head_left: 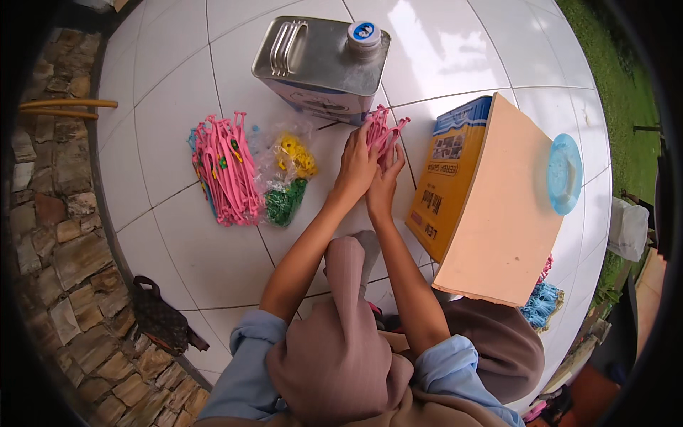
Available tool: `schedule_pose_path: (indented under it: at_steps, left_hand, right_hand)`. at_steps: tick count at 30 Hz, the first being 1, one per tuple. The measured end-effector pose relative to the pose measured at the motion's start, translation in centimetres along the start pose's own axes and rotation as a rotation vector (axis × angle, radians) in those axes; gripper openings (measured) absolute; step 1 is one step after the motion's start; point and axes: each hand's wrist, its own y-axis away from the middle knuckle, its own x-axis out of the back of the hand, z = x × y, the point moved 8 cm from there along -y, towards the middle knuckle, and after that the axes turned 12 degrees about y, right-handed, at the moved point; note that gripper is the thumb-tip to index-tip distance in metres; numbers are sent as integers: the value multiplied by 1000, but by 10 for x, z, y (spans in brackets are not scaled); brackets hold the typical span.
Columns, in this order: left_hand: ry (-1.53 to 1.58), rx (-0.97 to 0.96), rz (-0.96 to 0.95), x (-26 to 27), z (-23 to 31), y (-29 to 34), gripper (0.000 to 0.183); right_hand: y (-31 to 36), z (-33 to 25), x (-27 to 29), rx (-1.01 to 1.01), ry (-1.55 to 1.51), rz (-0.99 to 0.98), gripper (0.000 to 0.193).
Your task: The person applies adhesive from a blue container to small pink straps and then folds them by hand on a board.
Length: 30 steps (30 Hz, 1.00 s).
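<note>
My left hand and my right hand are side by side, closed round a small bundle of pink plastic sticks with knobbed ends. The ends fan out beyond my fingers, just in front of a metal can with a white cap. To the left lies a larger pile of pink sticks, with small green and yellow bits among them. Beside that pile are a clear bag with yellow plastic pieces and a bundle of green pieces.
A yellow and blue carton stands to my right, with a tan board against it and a light blue plastic dish at its edge. Blue strands lie behind. A dark bag rests by the stone paving on white tiles.
</note>
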Motion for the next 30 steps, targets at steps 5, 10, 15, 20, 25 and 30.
schedule_pose_path:
  at_steps: [5,10,15,20,25,30]
  left_hand:
    - [375,268,51,32,15,44,34]
    - [536,109,-22,56,181,50,31]
    - [473,-103,-380,13,357,75,29]
    - [463,-324,-674,-107,445,116,26]
    - [-31,-536,-788,-273,418,152,24]
    - [-7,76,-799,-367,184,187,27]
  right_hand:
    - [40,-51,7,50,-89,-114,52]
    - [88,-180,82,197,-366,-191,47]
    - [140,-282,232,478,-345,22,40]
    - [182,-290,383,586,168,456,37]
    - [139,-151,525,134,543,606,34]
    - [88,25,485,-268,1217,-228,53]
